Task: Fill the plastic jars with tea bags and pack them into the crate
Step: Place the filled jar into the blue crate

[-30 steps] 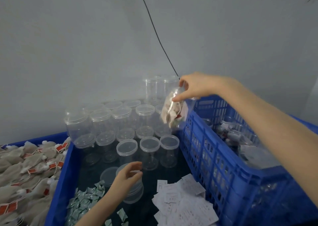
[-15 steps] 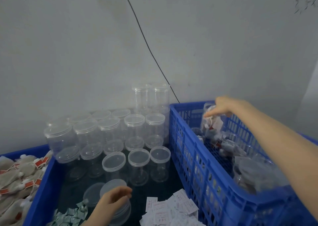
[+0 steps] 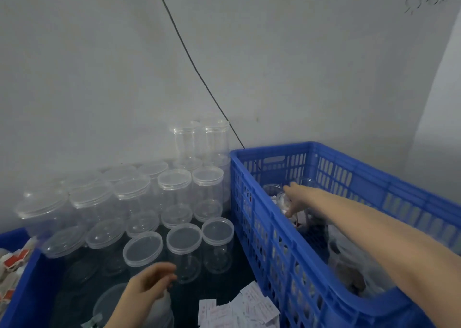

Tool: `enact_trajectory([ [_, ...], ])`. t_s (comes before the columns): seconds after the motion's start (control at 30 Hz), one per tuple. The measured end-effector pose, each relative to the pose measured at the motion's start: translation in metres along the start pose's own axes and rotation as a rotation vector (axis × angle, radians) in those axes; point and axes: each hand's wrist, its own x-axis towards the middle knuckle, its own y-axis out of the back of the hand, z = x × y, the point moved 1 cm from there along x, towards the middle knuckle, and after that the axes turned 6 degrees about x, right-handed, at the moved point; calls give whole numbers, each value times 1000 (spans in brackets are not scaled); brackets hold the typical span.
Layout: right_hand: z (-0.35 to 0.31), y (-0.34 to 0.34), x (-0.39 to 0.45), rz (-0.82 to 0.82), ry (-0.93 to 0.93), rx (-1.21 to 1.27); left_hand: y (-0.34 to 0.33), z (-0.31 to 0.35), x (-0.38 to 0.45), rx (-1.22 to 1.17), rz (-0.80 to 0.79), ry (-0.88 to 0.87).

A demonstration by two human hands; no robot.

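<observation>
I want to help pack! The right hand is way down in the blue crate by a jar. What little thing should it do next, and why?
Probably let go and lift out. The right hand reaches deep into the blue crate, fingers on a filled jar that seems to be down among the others. Meanwhile the left hand rests on a jar in front, likely the next to fill.

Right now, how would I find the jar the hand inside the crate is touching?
Find the blue crate on the right, against the wall. At its far end, the right hand reaches down to a clear jar with tea bags inside. Unlike the empty lidded jars stacked outside to the left, this one is filled and under the fingertips.
</observation>
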Motion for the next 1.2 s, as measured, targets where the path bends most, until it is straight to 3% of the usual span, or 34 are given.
enact_trajectory([
  [0.6, -1, -38, -11, -114, 88, -150, -37, 79, 55, -56, 2, -177],
  [0.83, -26, 7, -23, -132, 173, -293, -24, 65, 49, -19, 3, -171],
  [0.93, -47, 42, -35, -21, 189, -347, -11, 59, 45, 0, 9, -144],
  [1.03, -69, 73, -48, 202, 274, -397, 7, 54, 40, 31, 18, -138],
  [1.2, -115, 117, -73, 428, 321, -335, 34, 47, 28, 126, 26, -150],
])
